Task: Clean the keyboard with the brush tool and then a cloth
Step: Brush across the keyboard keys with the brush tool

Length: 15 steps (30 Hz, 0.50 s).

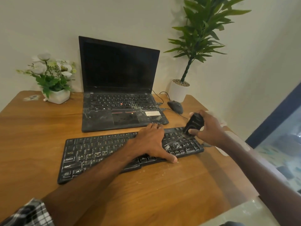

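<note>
Two hands over dusty black plastic keyboard (pixel 101 154), left hand (pixel 151 141) flat on its middle keys, right hand (pixel 208 129) gripping black brush tool (pixel 194 123) at its far-right corner

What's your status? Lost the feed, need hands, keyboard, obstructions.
Left hand flat on keyboard, steadying it. Right hand grips brush tool, head down on keyboard's right end. White dust on keys. Mouse behind, apart.
</note>
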{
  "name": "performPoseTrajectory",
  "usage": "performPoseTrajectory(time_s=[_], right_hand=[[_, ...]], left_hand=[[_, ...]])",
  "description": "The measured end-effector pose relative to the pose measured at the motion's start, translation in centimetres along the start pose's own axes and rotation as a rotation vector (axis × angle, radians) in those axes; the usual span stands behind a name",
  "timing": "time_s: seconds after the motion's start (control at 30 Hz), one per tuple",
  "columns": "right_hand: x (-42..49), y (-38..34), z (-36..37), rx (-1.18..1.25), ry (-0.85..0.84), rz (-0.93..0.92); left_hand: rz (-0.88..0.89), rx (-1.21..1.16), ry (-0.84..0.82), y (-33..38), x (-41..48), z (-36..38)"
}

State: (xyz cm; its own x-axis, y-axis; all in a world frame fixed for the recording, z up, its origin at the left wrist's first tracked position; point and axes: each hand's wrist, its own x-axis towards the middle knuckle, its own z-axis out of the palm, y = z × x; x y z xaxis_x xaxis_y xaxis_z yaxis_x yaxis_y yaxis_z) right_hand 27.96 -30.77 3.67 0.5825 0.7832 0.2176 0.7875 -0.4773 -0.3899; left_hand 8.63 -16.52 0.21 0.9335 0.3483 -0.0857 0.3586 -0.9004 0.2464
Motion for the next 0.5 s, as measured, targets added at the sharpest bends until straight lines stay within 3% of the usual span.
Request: performPoseTrajectory(time_s=[0.13,0.3,0.43,0.5], right_hand=[[0.7,-0.2,-0.9,-0.154,0.005,-0.085],[0.3,0.0,-0.4,0.015,0.000,-0.010],[0.2,0.3,-1.1,-0.133,0.007,-0.039],[0.0,0.1,-1.3,-0.072,0.031,-0.058]], left_hand=[[-0.004,-0.011,-0.007,0.0,0.0,0.0],[-0.007,-0.003,-0.011,0.0,0.1,0.0],[-0.001,0.000,-0.009,0.0,0.0,0.0],[0.000,0.009,-0.006,0.0,0.0,0.0]])
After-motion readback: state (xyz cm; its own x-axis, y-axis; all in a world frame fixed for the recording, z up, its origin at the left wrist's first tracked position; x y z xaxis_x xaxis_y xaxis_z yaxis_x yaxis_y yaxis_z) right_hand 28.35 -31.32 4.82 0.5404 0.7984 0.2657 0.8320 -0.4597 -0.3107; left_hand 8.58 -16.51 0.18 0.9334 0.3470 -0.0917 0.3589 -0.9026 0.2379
